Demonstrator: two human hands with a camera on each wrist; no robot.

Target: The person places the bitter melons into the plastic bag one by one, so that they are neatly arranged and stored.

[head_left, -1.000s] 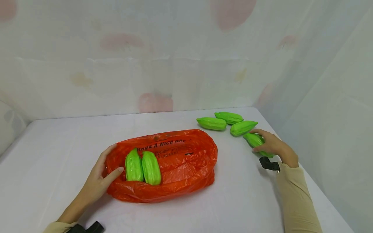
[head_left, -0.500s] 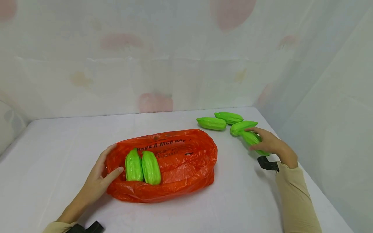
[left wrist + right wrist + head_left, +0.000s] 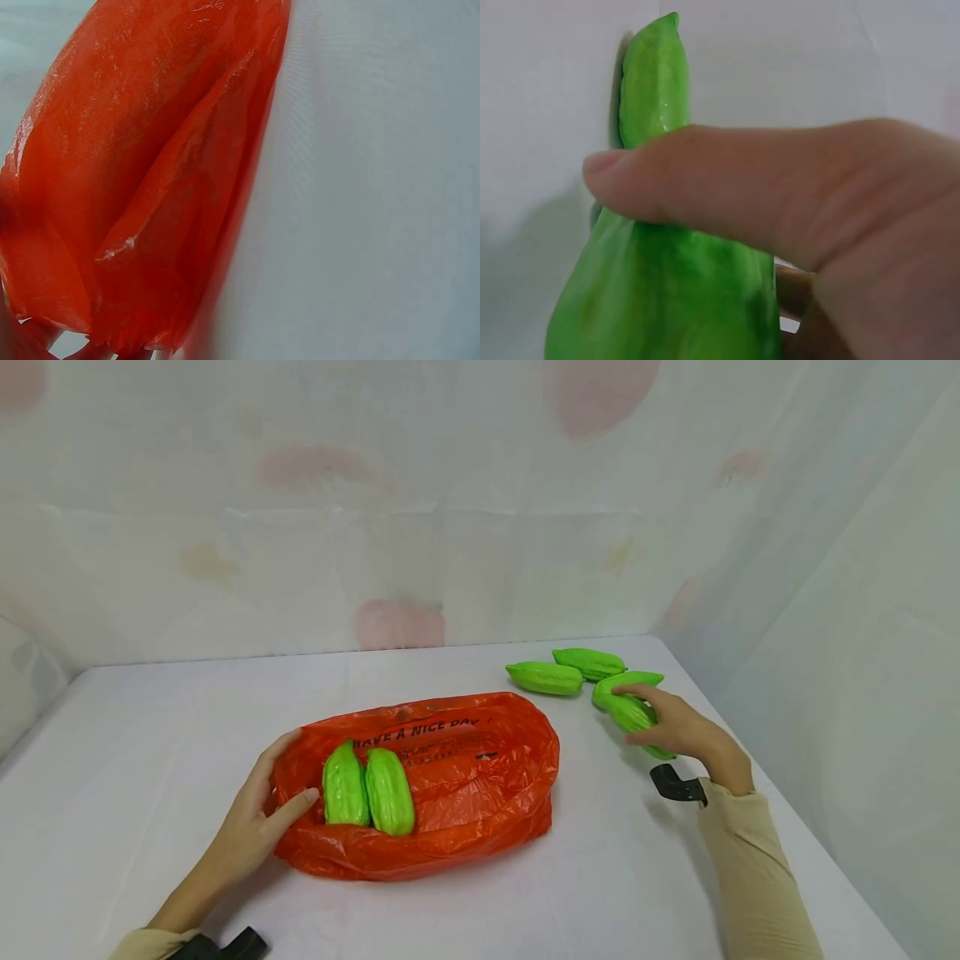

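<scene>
An orange-red plastic bag (image 3: 480, 797) lies with its mouth spread wide, and two green bitter melons (image 3: 390, 793) rest side by side in its left part. My left hand (image 3: 251, 822) holds the bag's left rim, thumb on the inner side and fingers outside; in the left wrist view the bag's wall (image 3: 150, 165) hides most of them. At the right, my right hand (image 3: 690, 727) grips another bitter melon (image 3: 633, 714) between thumb and fingers. The right wrist view shows the thumb (image 3: 727, 187) across the held melon (image 3: 660, 300), a second one lying beyond.
Just past the right hand lies one bitter melon (image 3: 636, 679), partly covered by the fingers. Farther back are two more, a left one (image 3: 545, 678) and a rear one (image 3: 589, 663). The white table (image 3: 187, 710) ends at a hanging patterned cloth (image 3: 480, 552) behind and at the right.
My right hand has shifted left and slightly away from me with its bitter melon, which now overlaps the one behind it in view. The left hand and bag have stayed put.
</scene>
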